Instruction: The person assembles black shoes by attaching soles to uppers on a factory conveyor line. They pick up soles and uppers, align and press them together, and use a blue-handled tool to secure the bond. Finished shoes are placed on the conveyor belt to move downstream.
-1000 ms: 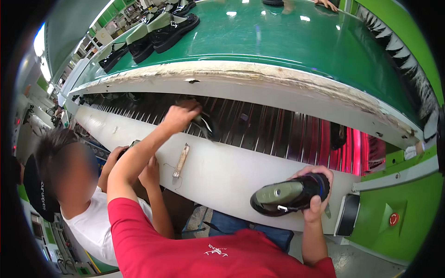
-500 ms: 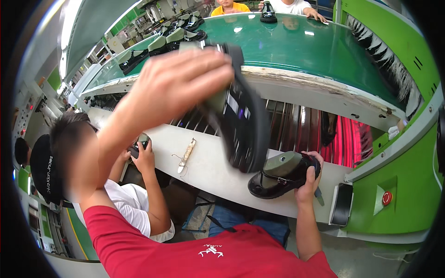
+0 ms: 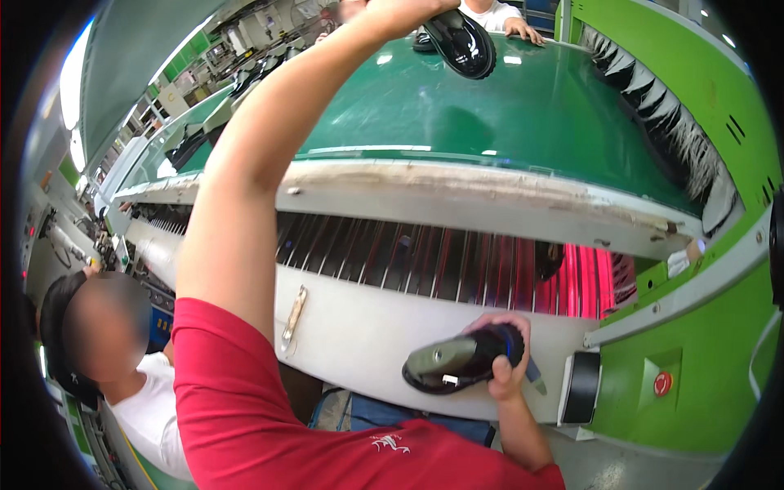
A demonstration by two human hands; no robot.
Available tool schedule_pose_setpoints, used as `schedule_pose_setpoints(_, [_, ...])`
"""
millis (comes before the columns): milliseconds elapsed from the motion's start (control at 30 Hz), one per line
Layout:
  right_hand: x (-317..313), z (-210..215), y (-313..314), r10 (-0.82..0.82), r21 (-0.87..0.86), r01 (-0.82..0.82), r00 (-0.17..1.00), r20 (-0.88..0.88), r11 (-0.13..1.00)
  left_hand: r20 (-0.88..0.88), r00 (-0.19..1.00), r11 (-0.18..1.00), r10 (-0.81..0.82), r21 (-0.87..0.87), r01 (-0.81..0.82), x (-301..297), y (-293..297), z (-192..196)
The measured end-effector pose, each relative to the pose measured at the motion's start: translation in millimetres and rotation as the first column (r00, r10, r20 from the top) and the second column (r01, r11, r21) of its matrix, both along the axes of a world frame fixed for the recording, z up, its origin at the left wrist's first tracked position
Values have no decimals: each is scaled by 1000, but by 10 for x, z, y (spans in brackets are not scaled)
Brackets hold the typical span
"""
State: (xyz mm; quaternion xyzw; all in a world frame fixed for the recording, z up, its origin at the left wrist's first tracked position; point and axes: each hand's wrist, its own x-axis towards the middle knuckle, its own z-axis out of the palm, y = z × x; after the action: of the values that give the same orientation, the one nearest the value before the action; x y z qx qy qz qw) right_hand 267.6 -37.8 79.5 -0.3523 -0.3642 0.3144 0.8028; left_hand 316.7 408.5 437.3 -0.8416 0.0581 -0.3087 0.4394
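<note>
The left hand (image 3: pixel 408 10) grips a glossy black shoe (image 3: pixel 464 41) above the green conveyor belt (image 3: pixel 490 114). The right hand (image 3: pixel 508 359) clasps a grey-soled shoe (image 3: pixel 453 366) low beside the white panel (image 3: pixel 367 335).

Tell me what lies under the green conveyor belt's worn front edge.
Under the green conveyor belt runs a row of dark slats, glowing red towards the right, with a white panel below. Deeper inside is hidden. The right hand holds a shoe before the panel.
</note>
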Motion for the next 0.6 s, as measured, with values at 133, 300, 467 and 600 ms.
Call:
schedule_pose_setpoints(133, [94, -119, 30, 73, 35, -70, 992, -103, 997, 5, 997, 984, -74, 164, 72, 865, 403, -31])
schedule_pose_setpoints(300, [137, -164, 69, 53, 12, -52, 987, -155, 999, 83, 968, 950, -238, 227, 214, 1425, 808, -254])
schedule_pose_setpoints(467, [121, -139, 71, 62, -4, -64, 977, -203, 998, -73, 942, 918, 328, -212, -336, 1792, 1392, -735])
schedule_pose_setpoints(600, [98, -112, 39, 34, -9, -36, 985, -167, 999, -67, 982, 884, 177, -428, -189, 1498, 949, -846])
